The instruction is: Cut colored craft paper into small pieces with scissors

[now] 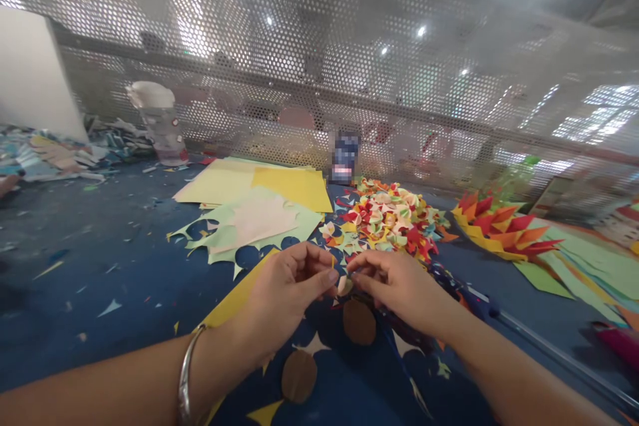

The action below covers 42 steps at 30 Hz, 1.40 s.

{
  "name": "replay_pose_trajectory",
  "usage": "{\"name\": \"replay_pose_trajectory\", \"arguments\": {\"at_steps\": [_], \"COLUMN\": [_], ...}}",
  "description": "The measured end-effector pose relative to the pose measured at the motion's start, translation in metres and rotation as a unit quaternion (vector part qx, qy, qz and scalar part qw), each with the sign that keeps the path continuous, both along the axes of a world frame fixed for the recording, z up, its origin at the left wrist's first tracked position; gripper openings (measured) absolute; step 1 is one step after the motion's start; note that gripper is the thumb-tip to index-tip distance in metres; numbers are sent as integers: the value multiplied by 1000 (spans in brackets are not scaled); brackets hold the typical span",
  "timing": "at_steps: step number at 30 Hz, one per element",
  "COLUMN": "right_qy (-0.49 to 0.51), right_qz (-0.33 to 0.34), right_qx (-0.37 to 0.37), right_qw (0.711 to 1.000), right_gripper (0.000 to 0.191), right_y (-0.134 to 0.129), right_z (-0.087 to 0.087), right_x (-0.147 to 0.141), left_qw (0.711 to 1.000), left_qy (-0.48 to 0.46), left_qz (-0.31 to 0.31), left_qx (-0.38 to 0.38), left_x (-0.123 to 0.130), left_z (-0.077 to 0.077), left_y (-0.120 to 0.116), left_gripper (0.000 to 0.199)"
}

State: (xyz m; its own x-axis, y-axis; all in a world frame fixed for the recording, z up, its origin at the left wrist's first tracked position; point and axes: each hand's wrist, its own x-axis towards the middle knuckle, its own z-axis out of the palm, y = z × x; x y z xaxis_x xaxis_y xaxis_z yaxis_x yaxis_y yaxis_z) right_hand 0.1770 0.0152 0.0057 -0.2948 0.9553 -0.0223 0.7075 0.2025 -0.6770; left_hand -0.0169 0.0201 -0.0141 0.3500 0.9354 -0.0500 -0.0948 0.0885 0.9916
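In the middle of the view my left hand [294, 279], with a silver bangle [184, 373] at its wrist, has thumb and fingers pinched; what lies between them is hidden, though a thin yellow edge shows at the index fingertip. Facing it, my right hand [389, 283] pinches a small pale curled paper piece [344, 285], which sits between the fingertips of both hands. Just below lie two brown discs [359, 321] on the dark blue table [124, 266]. Behind my right hand is a heap of small folded paper pieces [392, 213] in red, yellow, orange and cream.
Yellow paper sheets [219, 183] and a cut-out pale green sheet [224, 239] lie ahead. A cup [162, 126] stands back left near paper scraps [50, 153]. At right are a red-orange pointed paper piece [499, 229] and a long thin rod [559, 339]. Perforated metal panels [299, 46] rise behind.
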Motion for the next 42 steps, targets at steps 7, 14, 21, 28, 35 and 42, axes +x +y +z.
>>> {"name": "replay_pose_trajectory", "arguments": {"at_steps": [7,14,21,28,35,42], "right_qy": [-62,-201,-288,-309,-275,-208], "right_qz": [-16,49,30,-10,-34,31], "right_qx": [70,-11,42,30,59,82], "right_qw": [996,978,956,950,959,974], "right_gripper": [15,11,7,8,15,17], "right_y": [-10,-26,-23,-24,-30,-36], "right_z": [9,13,6,9,16,18], "right_x": [16,24,23,32,19,14], "left_qw": [1000,999,999,999,999,999], "left_qy": [12,32,22,19,14,8], "left_qz": [-8,-4,-7,-15,-15,-9], "left_qx": [14,37,46,43,27,40], "left_x": [0,-1,-2,-2,-1,-2], "left_z": [-4,-6,-8,-8,-6,-8], "left_y": [2,2,4,4,1,3], "left_gripper": [16,15,14,14,17,14]}}
